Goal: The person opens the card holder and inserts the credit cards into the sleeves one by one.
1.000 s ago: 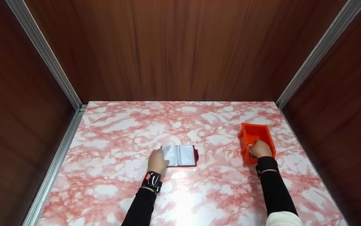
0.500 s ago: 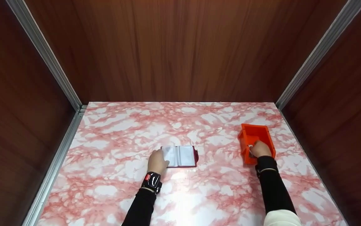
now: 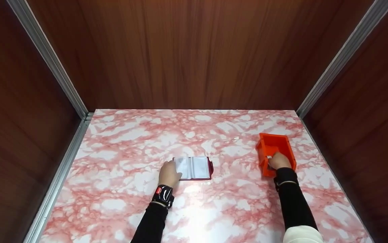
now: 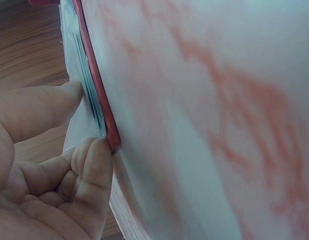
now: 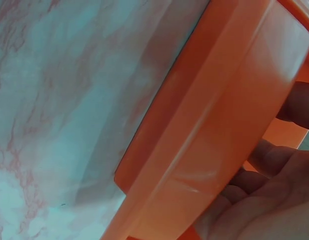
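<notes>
A small card holder [image 3: 200,167] with a dark red cover lies spread flat on the table, its clear sleeves facing up. My left hand [image 3: 169,173] holds its left edge. In the left wrist view, the thumb [image 4: 72,95] lies on the clear sleeves [image 4: 89,90] and curled fingers meet the corner of the red cover [image 4: 102,95]. My right hand [image 3: 279,160] reaches down into an orange bin [image 3: 264,148], fingers bent. A small whitish piece [image 3: 269,157] shows beside those fingers; I cannot tell whether they grip it. The bin wall [image 5: 209,150] hides the fingertips in the right wrist view.
The table [image 3: 123,135] has a pink and white marbled top. Brown wood-grain panels [image 3: 194,54] rise at its back and both sides, with grey metal posts [image 3: 55,64] at the corners. The bin stands near the right side.
My right hand shifts slightly inside the orange bin, and the whitish piece by its fingers shows a little differently. The left hand and the card holder stay in place.
</notes>
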The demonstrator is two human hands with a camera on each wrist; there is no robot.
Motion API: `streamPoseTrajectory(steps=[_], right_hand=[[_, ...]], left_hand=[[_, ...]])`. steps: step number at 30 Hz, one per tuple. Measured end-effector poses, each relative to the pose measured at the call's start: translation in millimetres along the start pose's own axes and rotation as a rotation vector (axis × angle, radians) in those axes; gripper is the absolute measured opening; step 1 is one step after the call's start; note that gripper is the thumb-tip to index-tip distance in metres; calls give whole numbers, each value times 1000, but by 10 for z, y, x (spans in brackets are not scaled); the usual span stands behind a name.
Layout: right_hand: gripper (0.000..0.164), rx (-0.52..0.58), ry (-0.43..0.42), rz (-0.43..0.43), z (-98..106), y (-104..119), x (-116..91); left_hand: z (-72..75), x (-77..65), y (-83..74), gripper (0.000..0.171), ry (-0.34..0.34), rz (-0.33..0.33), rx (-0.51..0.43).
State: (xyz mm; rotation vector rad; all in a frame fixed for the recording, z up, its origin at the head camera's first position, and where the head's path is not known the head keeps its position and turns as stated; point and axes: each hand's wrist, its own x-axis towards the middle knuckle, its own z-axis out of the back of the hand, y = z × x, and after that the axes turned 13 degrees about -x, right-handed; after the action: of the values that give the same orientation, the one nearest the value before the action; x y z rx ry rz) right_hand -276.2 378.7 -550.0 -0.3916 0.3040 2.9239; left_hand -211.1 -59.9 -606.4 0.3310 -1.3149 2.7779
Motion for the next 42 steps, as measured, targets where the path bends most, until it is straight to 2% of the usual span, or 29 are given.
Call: streamPoseTrajectory(steps=[10,22,35,42], right_hand=[[23,-11,28,0,17,-16,6],[25,-33,-46,32,33,-24,-3],[19,49,-59,-7,73,24,0],[20,49,-62,-13,78,40,12]], left_hand=[[7,-8,-3,43,-3,-22,24],[2,-7,1,43,1,-24,6],[-6,3,6,45,8,4,3],[-14,1,8,44,-12,-19,4]])
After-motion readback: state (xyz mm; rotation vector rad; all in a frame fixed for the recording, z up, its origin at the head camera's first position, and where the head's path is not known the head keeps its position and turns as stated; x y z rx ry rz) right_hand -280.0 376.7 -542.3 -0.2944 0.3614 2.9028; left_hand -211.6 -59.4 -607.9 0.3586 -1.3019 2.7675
